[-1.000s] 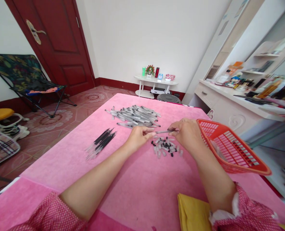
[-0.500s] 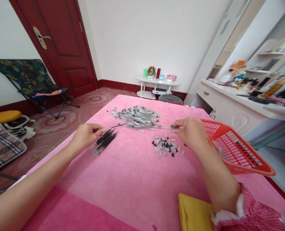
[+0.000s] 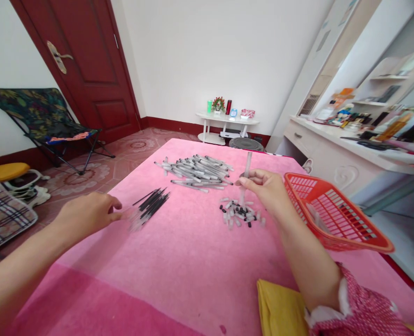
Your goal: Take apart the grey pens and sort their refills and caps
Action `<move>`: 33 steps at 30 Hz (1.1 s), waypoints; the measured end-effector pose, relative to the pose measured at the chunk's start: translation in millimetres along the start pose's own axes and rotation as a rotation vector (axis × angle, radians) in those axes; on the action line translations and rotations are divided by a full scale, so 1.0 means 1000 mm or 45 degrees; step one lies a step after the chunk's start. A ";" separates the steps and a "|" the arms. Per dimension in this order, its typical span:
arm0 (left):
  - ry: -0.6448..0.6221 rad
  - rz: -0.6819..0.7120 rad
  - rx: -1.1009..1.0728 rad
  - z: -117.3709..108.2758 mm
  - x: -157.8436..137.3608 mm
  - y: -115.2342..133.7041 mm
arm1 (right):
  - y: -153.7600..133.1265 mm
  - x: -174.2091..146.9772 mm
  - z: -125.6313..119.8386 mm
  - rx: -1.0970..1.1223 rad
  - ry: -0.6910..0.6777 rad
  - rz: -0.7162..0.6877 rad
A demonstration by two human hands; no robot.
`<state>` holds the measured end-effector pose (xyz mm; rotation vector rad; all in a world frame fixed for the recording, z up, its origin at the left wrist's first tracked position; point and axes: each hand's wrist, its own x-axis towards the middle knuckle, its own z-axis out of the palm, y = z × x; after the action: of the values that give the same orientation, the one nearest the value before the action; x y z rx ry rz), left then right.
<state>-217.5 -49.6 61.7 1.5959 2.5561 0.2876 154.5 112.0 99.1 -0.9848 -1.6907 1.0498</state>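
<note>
Your right hand (image 3: 264, 186) pinched a clear plastic barrel (image 3: 246, 175), held upright above the scatter of small black and clear caps (image 3: 242, 214) on the soft pink cloth (image 3: 192, 261). Your left hand (image 3: 87, 212) lay knuckles up, its fingertips closing on the near ends of the thin black refills (image 3: 150, 205); what they gripped was blurred. Beyond lay a heap of grey barrels (image 3: 196, 170). A red mesh basket (image 3: 333, 214) sat just right of the caps.
</note>
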 end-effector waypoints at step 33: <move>0.030 0.543 -1.638 0.098 0.001 0.225 | 0.012 -0.006 0.022 0.344 0.168 0.029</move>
<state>-1.5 57.6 15.8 1.4158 1.2999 1.5505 137.1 105.6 80.5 -0.8786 -1.3917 1.1670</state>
